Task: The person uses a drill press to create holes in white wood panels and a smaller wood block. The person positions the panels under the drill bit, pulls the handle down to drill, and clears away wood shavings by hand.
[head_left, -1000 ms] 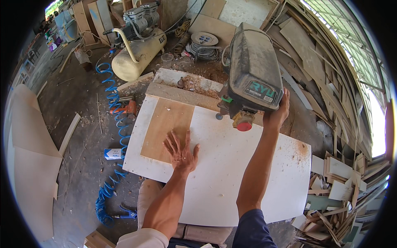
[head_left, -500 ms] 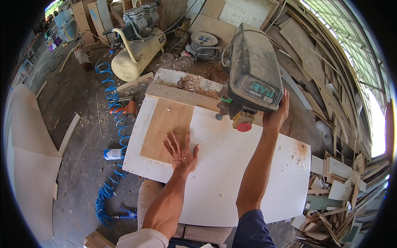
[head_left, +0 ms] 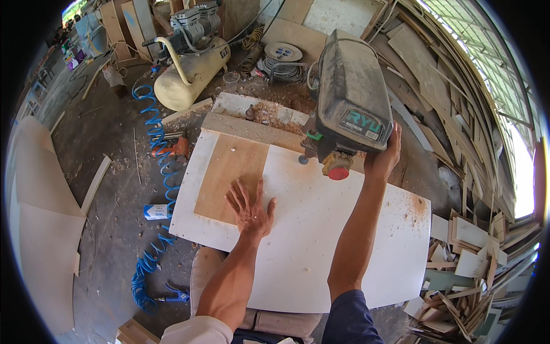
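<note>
My left hand (head_left: 251, 213) lies flat with its fingers spread. It presses on the lower right edge of a thin brown wooden panel (head_left: 232, 178), which rests on a white board (head_left: 321, 246). To the right, a drill press (head_left: 352, 92) with a dusty dark cover and a red round button stands over the board. My right hand (head_left: 382, 156) is closed at the right side of its head. The cover hides part of the fingers, and the exact part they grip cannot be seen.
A beige air compressor (head_left: 189, 77) stands behind on the left. A coiled blue hose (head_left: 153, 123) runs to a blue air gun (head_left: 175, 294). An orange power tool (head_left: 179, 148) and a small box (head_left: 156, 212) lie on the floor. Wood offcuts (head_left: 467, 258) pile up at right.
</note>
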`<control>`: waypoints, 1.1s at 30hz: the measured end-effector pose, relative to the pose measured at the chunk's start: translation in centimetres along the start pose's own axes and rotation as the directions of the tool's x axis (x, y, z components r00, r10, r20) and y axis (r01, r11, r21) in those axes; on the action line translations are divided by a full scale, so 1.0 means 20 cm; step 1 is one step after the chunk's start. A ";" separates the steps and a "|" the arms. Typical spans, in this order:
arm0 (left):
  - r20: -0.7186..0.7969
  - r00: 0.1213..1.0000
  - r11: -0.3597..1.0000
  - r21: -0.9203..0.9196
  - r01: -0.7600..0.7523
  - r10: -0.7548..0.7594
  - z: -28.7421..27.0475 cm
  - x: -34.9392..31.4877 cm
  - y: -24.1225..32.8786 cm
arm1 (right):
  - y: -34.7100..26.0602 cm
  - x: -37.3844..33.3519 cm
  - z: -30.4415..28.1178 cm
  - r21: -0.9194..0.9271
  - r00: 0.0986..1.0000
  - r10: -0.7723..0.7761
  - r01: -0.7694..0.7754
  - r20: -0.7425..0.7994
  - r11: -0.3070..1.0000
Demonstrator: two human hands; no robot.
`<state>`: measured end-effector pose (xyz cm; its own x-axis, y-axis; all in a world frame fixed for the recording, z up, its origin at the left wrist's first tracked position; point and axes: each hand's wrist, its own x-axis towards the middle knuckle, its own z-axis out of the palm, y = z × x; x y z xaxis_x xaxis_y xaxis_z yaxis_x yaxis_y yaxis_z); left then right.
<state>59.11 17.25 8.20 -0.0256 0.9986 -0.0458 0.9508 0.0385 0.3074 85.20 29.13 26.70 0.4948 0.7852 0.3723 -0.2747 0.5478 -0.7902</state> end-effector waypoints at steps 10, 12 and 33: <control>0.031 1.000 1.000 0.027 0.005 -0.006 -0.01 0.00 0.01 | 0.00 0.01 -0.02 0.009 0.999 -0.001 0.001 0.033 1.000; 0.021 1.000 1.000 0.023 0.002 -0.002 0.00 0.00 0.00 | 0.00 0.00 -0.02 0.016 1.000 0.006 -0.007 0.027 1.000; 0.017 1.000 1.000 0.018 0.005 -0.005 0.01 0.00 0.00 | 0.02 -0.01 -0.03 0.032 1.000 0.003 -0.003 0.001 0.999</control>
<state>59.06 17.26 8.07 -0.0249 0.9977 -0.0637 0.9562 0.0424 0.2896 85.53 29.10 26.04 0.4929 0.7871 0.3709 -0.3026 0.5547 -0.7751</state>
